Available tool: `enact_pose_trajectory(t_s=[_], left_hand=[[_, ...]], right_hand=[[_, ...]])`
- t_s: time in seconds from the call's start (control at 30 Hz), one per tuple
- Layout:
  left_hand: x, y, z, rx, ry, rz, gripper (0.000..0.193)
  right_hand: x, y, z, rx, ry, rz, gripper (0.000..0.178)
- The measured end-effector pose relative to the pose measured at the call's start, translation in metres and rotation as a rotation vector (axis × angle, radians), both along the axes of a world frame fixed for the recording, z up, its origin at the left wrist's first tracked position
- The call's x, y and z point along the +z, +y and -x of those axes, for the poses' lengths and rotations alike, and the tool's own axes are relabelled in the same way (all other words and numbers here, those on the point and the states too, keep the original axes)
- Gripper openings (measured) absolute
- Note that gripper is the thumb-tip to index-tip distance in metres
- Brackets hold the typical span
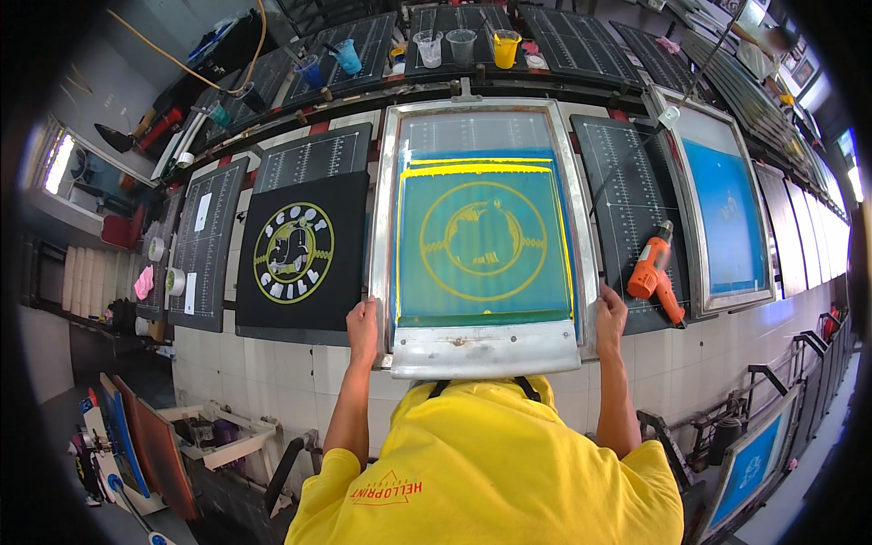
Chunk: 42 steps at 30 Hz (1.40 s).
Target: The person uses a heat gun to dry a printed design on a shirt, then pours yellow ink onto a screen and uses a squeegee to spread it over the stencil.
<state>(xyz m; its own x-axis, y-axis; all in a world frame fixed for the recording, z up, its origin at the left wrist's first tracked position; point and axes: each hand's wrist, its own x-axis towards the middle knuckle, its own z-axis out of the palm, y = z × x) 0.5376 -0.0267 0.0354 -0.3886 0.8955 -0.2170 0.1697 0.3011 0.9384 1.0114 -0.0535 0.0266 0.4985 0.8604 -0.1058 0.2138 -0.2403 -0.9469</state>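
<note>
A metal-framed printing screen (pixel 385 209) lies before me, with a blue-green mesh and a round design showing in it. Yellow ink runs along the design's upper and right borders. My left hand (pixel 361 329) is closed around the frame's left side, near its lower corner. On the opposite side, my right hand (pixel 610 318) is closed at the right rail. A wide metal squeegee (pixel 486 350) rests across the near end of the screen, between my hands. What lies under the screen is hidden.
Left of the screen, a black cloth (pixel 304 309) with a round green-and-white print covers a platen. To the right lie an orange heat gun (pixel 652 268) and another blue screen (pixel 722 218). Ink cups, including a yellow one (pixel 506 49), stand along the far side.
</note>
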Motion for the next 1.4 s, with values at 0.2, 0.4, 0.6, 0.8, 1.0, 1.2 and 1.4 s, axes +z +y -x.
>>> enact_pose_trajectory(t_s=[0.2, 0.4, 0.6, 0.8, 1.0, 1.2, 1.4], left_hand=[[-0.001, 0.001, 0.002, 0.012, -0.037, 0.032, 0.037], [-0.012, 0.003, 0.006, 0.063, -0.087, 0.055, 0.030], [-0.016, 0.002, 0.016, 0.050, -0.062, 0.133, 0.034], [-0.010, 0.009, 0.015, -0.022, 0.060, 0.115, 0.031], [-0.010, 0.010, 0.020, -0.158, 0.370, 0.049, 0.031], [0.003, 0.020, 0.026, -0.290, 0.621, 0.147, 0.036], [0.038, 0.051, 0.028, -0.108, 0.754, 0.007, 0.038]], right_hand=[[0.011, 0.002, 0.007, -0.037, -0.033, 0.038, 0.035], [-0.021, 0.003, -0.004, -0.072, -0.014, -0.008, 0.034], [-0.001, 0.007, 0.010, -0.093, 0.037, -0.014, 0.033], [-0.017, 0.006, 0.003, -0.092, -0.073, -0.004, 0.033], [-0.022, 0.006, 0.004, -0.070, -0.142, 0.009, 0.030], [-0.014, 0.008, 0.011, -0.055, -0.128, -0.024, 0.029], [0.000, 0.016, 0.009, 0.026, -0.448, -0.057, 0.030]])
